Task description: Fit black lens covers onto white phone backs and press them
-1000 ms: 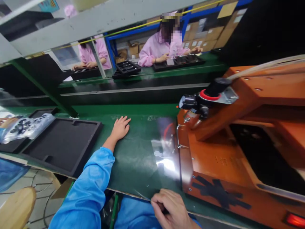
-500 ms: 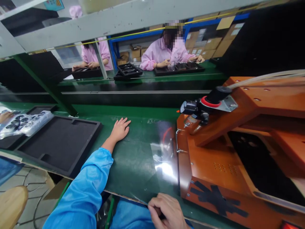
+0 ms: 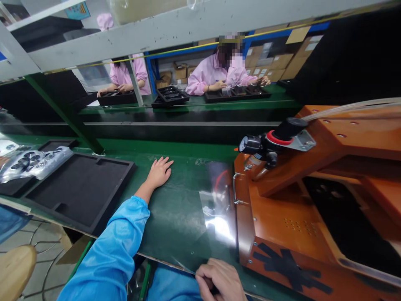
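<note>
My left hand [image 3: 159, 172] lies flat on the green tabletop [image 3: 175, 217], fingers spread, with nothing in it. Below it, at the table's front edge, my right hand [image 3: 221, 279] is curled, thumb and fingers drawn together; whatever they may hold is hidden. Between my hands and the machine, a shiny patch [image 3: 216, 205] with straight edges reflects light; I cannot tell whether it is a clear sheet. An orange machine [image 3: 272, 217] with a black pressure gauge and regulator [image 3: 250, 144] stands right of my hands. A black foam tray [image 3: 83, 188] sits left of my left forearm.
Fans in clear plastic wrap [image 3: 34, 161] lie at far left, beside another person's partly seen hand. A green post [image 3: 67, 115] and grey beam [image 3: 125, 35] cross the view. Behind, two people in pink work over black trays [image 3: 238, 94]. A wooden stool [image 3: 19, 269] stands lower left.
The view has shifted slightly, so everything sits a little lower and further right. Both hands keep their places and shapes.
</note>
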